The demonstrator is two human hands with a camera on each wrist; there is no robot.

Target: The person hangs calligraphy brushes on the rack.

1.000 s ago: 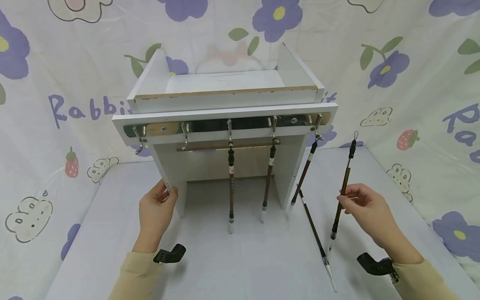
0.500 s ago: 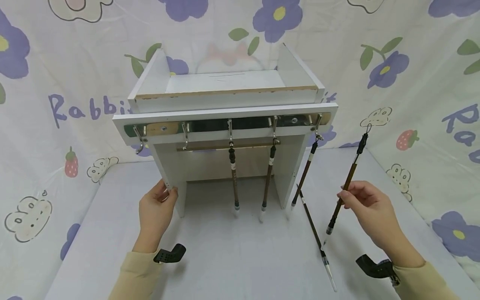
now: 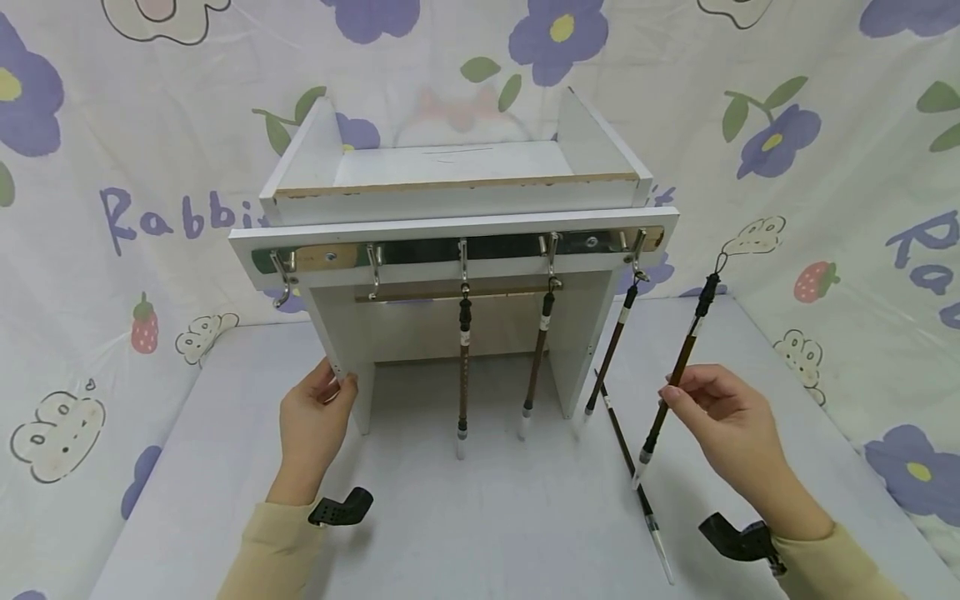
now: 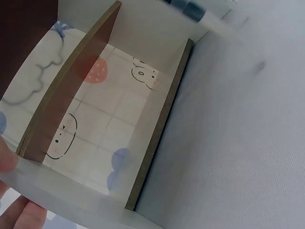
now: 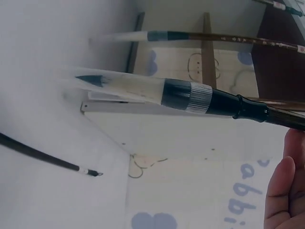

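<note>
My right hand (image 3: 731, 442) pinches a calligraphy brush (image 3: 680, 358) by its brown handle, thumb against fingers. The brush tilts, with its cord loop up and its capped tip down. In the right wrist view, a clear cap covers the bristles of this calligraphy brush (image 5: 186, 97), whose tip is dark. My left hand (image 3: 315, 429) grips the front edge of the left side panel of a white shelf rack (image 3: 450, 218). Three more brushes hang by their loops from the rack's right-hand hooks: a middle brush (image 3: 464, 367), a second brush (image 3: 537, 358) and an end brush (image 3: 617, 350).
Another capped brush (image 3: 626, 454) lies on the white tabletop (image 3: 480, 525), right of the rack, behind and below the held one. Two further hooks, a left end hook (image 3: 281, 283) and its neighbour hook (image 3: 374, 275), sit on the metal strip. A flower-printed cloth (image 3: 840, 275) stands behind.
The held brush tipped further to the right, then shifted left with my right hand, its lower end now crossing the lying brush. The middle hanging brush has swung slightly. My left hand stays put.
</note>
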